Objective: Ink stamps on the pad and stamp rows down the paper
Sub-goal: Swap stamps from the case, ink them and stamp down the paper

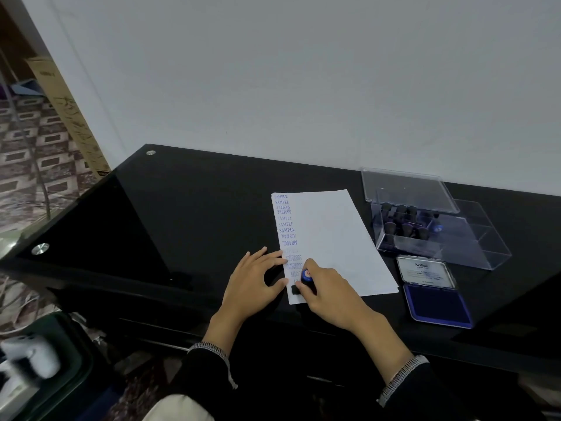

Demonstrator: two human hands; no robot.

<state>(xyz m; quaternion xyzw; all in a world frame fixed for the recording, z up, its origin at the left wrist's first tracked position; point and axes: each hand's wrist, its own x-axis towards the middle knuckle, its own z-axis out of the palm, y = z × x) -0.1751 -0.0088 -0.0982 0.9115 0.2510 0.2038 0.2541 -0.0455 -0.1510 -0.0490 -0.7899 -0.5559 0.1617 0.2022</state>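
Note:
A white sheet of paper (334,238) lies on the black glass table (197,208), with a column of blue prints reading SAMPLE and AIR MAIL down its left edge. My right hand (328,291) grips a stamp with a blue top (306,278), its black base pressed on the paper's lower left corner. My left hand (252,279) rests flat with fingers spread on the paper's left edge, beside the stamp. An open blue ink pad (437,302) lies to the right of the paper.
A clear plastic box (440,229) with its lid up holds several dark stamps, behind the ink pad. The table's near edge runs just below my hands. A cardboard box leans against the wall at the far left.

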